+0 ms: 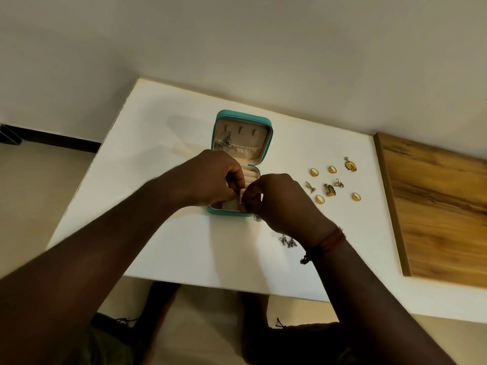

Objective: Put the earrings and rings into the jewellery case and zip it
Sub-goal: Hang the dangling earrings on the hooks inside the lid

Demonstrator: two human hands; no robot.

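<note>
A teal jewellery case (269,133) lies open on the white table (184,246), its cream lid standing back with a silver earring (225,143) in the lid pocket. My left hand (210,177) and my right hand (279,201) meet over the case's lower tray, fingers pinched together at a cream divider (238,200); what they pinch is too small to tell. Gold rings (314,172) (332,169) (320,199) and several earrings (350,164) lie to the right of the case. Silver earrings (287,241) lie just below my right wrist.
A wooden board (434,206) covers the table's right end. A cream removable pad (181,150) lies left of the case. The wall runs along the table's far edge. My knees show under the near edge.
</note>
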